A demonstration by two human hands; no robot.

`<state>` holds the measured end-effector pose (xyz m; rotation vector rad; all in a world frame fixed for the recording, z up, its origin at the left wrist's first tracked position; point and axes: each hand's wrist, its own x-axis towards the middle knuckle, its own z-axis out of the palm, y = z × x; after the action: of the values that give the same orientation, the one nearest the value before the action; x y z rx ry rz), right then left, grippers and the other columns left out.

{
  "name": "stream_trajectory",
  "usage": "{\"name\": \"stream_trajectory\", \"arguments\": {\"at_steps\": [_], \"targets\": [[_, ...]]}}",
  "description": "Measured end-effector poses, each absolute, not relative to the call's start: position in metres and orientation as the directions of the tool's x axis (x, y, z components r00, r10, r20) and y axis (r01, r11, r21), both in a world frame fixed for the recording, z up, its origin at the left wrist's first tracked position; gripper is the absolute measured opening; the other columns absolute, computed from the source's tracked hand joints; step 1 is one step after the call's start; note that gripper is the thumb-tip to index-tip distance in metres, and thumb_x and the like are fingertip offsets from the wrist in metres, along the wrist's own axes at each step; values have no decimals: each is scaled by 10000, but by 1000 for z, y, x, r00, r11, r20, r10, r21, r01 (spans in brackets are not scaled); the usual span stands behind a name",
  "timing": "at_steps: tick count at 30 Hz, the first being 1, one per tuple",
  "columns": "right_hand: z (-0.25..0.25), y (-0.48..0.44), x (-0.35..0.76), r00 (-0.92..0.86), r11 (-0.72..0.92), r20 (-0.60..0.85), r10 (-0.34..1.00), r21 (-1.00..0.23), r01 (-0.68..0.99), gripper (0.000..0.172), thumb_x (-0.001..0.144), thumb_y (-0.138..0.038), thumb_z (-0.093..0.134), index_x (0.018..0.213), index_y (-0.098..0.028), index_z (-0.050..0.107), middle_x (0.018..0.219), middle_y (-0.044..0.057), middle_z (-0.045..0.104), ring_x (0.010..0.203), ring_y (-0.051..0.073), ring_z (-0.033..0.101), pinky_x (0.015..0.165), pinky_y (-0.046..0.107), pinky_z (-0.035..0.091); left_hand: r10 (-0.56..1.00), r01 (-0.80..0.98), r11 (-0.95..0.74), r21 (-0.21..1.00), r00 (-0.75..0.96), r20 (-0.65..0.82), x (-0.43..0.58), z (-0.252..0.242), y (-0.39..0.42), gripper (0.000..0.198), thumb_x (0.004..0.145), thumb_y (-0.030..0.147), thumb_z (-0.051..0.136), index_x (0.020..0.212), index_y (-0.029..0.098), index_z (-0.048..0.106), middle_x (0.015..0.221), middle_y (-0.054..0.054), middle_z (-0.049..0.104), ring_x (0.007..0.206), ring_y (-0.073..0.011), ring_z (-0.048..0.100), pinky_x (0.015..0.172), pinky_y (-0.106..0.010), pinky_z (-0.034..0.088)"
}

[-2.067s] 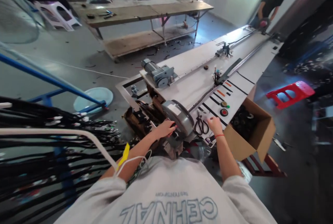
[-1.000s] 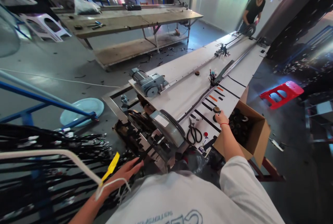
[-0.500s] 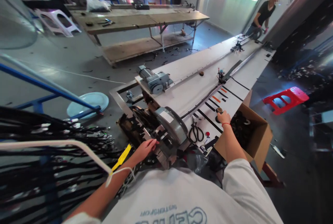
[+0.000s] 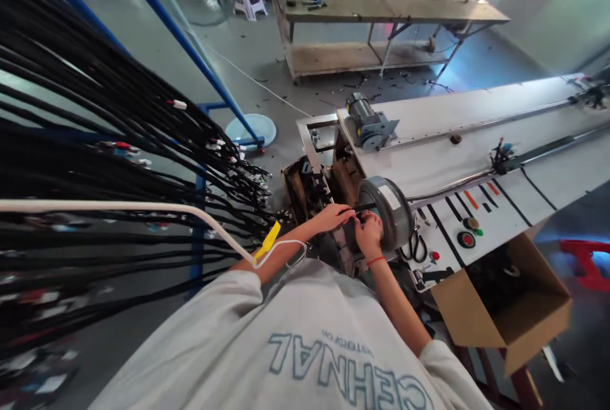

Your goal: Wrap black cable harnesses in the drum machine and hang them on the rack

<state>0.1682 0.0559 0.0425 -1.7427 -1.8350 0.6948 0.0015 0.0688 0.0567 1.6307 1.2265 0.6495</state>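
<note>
In front of the grey round drum (image 4: 388,210) of a bench-end machine, my two hands are close together. My left hand (image 4: 335,217) is closed, fingertips pinched at a dark, thin piece too small to name. Just right of it, my right hand (image 4: 369,236) curls its fingers at the same spot, against the drum's near side. Whatever it grips is hidden behind the fingers. Black-handled scissors (image 4: 418,246) lie on the white bench (image 4: 431,171) to the right of the drum. Farther right sit a brown tape roll (image 4: 471,224) and a dark roll with a red centre (image 4: 466,239).
Bundled black cables (image 4: 166,168) hang on a blue rack at left. Black and orange strips (image 4: 471,200) are laid across the bench. An open cardboard box (image 4: 538,321) stands at its near edge, with a red stool (image 4: 586,264) beyond. A grey motor (image 4: 366,117) is mounted behind the drum.
My right hand has left the tape rolls on the bench and come left to the drum, beside my left hand. The view has swung left and down.
</note>
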Motion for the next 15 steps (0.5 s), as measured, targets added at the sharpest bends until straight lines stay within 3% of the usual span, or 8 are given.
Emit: {"name": "stream_trajectory", "arguments": {"at_steps": [4, 8, 12, 15], "targets": [[42, 64, 183, -148, 136, 47, 988, -724, 677, 70, 818, -283, 488, 765, -239, 483, 996, 112, 627, 1014, 242, 577, 932, 404, 456, 926, 388, -11, 922, 351, -137, 0, 51, 73, 413, 960, 432, 404, 834, 132, 659, 654, -3, 595, 558, -122, 505, 573, -228, 376], [53, 54, 185, -113, 42, -45, 993, -747, 663, 153, 827, -278, 470, 955, -209, 517, 911, 96, 647, 809, 227, 615, 808, 378, 496, 919, 370, -30, 929, 375, -120, 2, 45, 75, 392, 963, 405, 421, 867, 127, 679, 628, -3, 599, 537, -119, 496, 556, -223, 364], [65, 63, 174, -149, 68, -38, 988, -766, 640, 317, 842, -271, 446, 1145, -184, 485, 963, 105, 660, 898, 230, 630, 836, 362, 492, 897, 396, -74, 915, 428, -113, 5, 36, 74, 364, 948, 360, 477, 718, 138, 651, 552, -3, 579, 521, -123, 495, 547, -223, 347], [68, 73, 167, -171, 129, 14, 985, -720, 682, 441, 857, -253, 420, 1288, -161, 422, 1119, 130, 638, 943, 221, 628, 883, 377, 479, 882, 421, -88, 903, 453, -126, 9, 34, 70, 356, 953, 313, 471, 681, 146, 628, 555, -14, 593, 524, -132, 511, 566, -228, 364]]}}
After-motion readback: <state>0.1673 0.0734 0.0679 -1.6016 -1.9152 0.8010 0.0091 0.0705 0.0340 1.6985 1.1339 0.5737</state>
